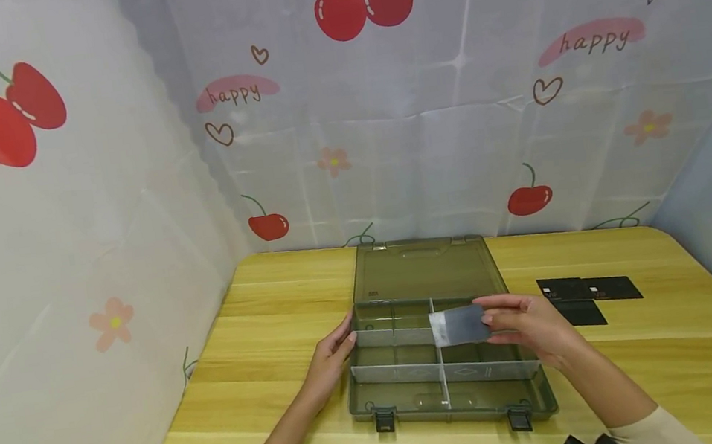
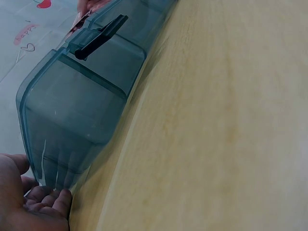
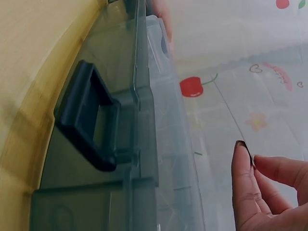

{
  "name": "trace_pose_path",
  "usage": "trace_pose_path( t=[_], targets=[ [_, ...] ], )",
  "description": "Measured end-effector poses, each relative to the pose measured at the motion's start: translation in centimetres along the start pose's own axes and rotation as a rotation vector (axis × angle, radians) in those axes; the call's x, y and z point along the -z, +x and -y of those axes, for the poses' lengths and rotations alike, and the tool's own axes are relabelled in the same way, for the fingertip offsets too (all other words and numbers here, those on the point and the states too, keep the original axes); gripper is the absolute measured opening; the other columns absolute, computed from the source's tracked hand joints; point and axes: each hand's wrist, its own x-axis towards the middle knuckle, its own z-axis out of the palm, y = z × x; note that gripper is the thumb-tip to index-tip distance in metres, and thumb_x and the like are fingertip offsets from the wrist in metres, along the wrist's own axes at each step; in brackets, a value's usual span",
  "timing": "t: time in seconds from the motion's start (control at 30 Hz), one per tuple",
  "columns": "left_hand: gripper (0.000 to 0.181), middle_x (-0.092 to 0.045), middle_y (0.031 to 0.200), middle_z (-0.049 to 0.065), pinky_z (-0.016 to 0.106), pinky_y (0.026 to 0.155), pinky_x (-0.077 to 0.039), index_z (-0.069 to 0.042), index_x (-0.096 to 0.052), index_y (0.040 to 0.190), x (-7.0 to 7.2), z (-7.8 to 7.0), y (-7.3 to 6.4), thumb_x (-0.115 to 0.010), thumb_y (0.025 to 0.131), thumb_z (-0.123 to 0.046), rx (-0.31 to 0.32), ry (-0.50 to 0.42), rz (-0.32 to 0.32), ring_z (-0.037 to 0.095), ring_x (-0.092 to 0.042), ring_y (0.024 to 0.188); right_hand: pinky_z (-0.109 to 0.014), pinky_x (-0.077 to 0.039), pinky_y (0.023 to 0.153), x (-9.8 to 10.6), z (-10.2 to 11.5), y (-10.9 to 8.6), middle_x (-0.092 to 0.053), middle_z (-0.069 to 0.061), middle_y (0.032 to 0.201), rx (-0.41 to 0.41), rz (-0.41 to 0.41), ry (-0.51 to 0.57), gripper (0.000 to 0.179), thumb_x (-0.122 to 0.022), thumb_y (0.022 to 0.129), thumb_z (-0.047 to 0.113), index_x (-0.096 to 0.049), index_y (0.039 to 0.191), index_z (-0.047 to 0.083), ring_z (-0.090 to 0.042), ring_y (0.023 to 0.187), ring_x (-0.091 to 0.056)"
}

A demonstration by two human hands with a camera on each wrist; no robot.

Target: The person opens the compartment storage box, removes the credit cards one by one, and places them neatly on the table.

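A translucent grey-green plastic storage box (image 1: 402,420) lies with its lid (image 1: 426,269) folded back, its tray split by clear dividers. My left hand (image 1: 332,351) holds the box's left side, thumb near the rim. In the left wrist view, fingers of the left hand (image 2: 41,199) curl against the box's (image 2: 72,110) corner. Over the right compartments, my right hand (image 1: 531,323) pinches a dark card (image 1: 467,324) with a pale, shiny left end. The right wrist view shows the right hand (image 3: 269,192) holding that card thin-edge on, between thumb and fingers.
Three black cards, one (image 1: 614,288) among them, lie overlapping on the wooden table (image 1: 272,300) right of the box. Two black latches (image 1: 385,419) hang at the box's front edge. A cherry-printed cloth (image 1: 385,135) rises behind and beside the table.
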Motion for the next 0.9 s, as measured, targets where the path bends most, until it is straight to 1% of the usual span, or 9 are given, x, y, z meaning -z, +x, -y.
trace_pose_path(
  t=[0.1, 0.17, 0.23, 0.37, 0.43, 0.57, 0.7, 0.77, 0.9],
  targets=[
    [0.057, -0.028, 0.164, 0.006, 0.043, 0.119, -0.030, -0.008, -0.035, 0.158, 0.0, 0.1, 0.0, -0.052, 0.108, -0.029, -0.002, 0.000, 0.005, 0.025, -0.025, 0.151, -0.035, -0.061, 0.087, 0.6, -0.2, -0.2, -0.063, -0.010, 0.126, -0.009, -0.022, 0.013, 0.049, -0.070, 0.097, 0.011, -0.057, 0.141, -0.003, -0.016, 0.110, -0.067],
    [0.057, -0.028, 0.164, 0.007, 0.043, 0.119, -0.029, -0.007, -0.035, 0.158, 0.0, 0.1, 0.1, -0.052, 0.108, -0.028, -0.006, -0.002, 0.004, 0.027, -0.025, 0.151, -0.034, -0.061, 0.087, 1.0, -0.3, -0.4, -0.066, -0.005, 0.117, -0.008, -0.026, 0.014, 0.050, -0.070, 0.097, 0.011, -0.055, 0.142, -0.004, -0.015, 0.107, -0.067],
    [0.056, -0.028, 0.164, 0.008, 0.044, 0.119, -0.029, -0.006, -0.035, 0.157, 0.0, 0.1, 0.1, -0.052, 0.108, -0.028, -0.010, -0.003, 0.002, 0.028, -0.024, 0.151, -0.034, -0.061, 0.086, 1.3, -0.4, -0.5, -0.068, -0.004, 0.108, -0.007, -0.038, 0.015, 0.052, -0.070, 0.097, 0.010, -0.053, 0.144, -0.006, -0.015, 0.101, -0.069],
    [0.056, -0.029, 0.164, 0.007, 0.043, 0.119, -0.029, -0.008, -0.036, 0.157, 0.1, 0.1, 0.1, -0.053, 0.108, -0.028, -0.004, -0.005, -0.005, 0.027, -0.026, 0.151, -0.036, -0.061, 0.086, 1.9, -0.4, -0.6, -0.069, 0.000, 0.098, 0.016, -0.063, -0.002, 0.054, -0.069, 0.097, 0.010, -0.050, 0.144, -0.009, -0.014, 0.094, -0.068],
    [0.056, -0.030, 0.164, 0.005, 0.042, 0.119, -0.030, -0.008, -0.036, 0.157, 0.1, 0.1, 0.1, -0.053, 0.107, -0.028, 0.001, -0.005, -0.006, 0.026, -0.026, 0.151, -0.036, -0.061, 0.086, 2.2, -0.4, -0.7, -0.069, 0.001, 0.097, 0.024, -0.085, -0.006, 0.053, -0.069, 0.097, 0.010, -0.050, 0.143, -0.009, -0.014, 0.093, -0.067],
    [0.057, -0.029, 0.164, 0.005, 0.043, 0.119, -0.029, -0.009, -0.035, 0.158, 0.1, 0.1, 0.0, -0.053, 0.108, -0.029, 0.006, -0.002, 0.002, 0.026, -0.026, 0.151, -0.034, -0.061, 0.086, 2.8, -0.5, -0.8, -0.070, 0.003, 0.102, 0.034, -0.123, -0.013, 0.050, -0.070, 0.097, 0.011, -0.053, 0.140, -0.008, -0.012, 0.096, -0.067],
    [0.057, -0.027, 0.165, 0.007, 0.044, 0.119, -0.029, -0.008, -0.034, 0.158, 0.1, 0.1, 0.0, -0.051, 0.108, -0.030, 0.002, 0.008, 0.010, 0.028, -0.024, 0.151, -0.034, -0.061, 0.086, 3.5, -0.7, -1.0, -0.071, 0.002, 0.107, 0.048, -0.147, -0.005, 0.046, -0.072, 0.096, 0.013, -0.058, 0.137, -0.003, -0.014, 0.101, -0.067],
    [0.057, -0.027, 0.165, 0.008, 0.045, 0.119, -0.028, -0.007, -0.034, 0.158, 0.1, 0.1, 0.0, -0.051, 0.108, -0.029, -0.005, 0.012, 0.013, 0.029, -0.023, 0.151, -0.035, -0.061, 0.085, 4.0, -0.8, -1.0, -0.072, 0.002, 0.108, 0.058, -0.154, 0.010, 0.043, -0.072, 0.096, 0.013, -0.061, 0.136, 0.000, -0.014, 0.100, -0.068],
    [0.056, -0.028, 0.164, 0.007, 0.043, 0.120, -0.028, -0.007, -0.035, 0.158, 0.1, 0.2, 0.1, -0.052, 0.108, -0.028, -0.004, 0.009, 0.006, 0.027, -0.024, 0.151, -0.034, -0.062, 0.084, 4.8, -0.9, -1.2, -0.072, 0.003, 0.106, 0.076, -0.161, 0.049, 0.036, -0.070, 0.097, 0.012, -0.064, 0.132, 0.003, -0.013, 0.095, -0.070]
  ],
)
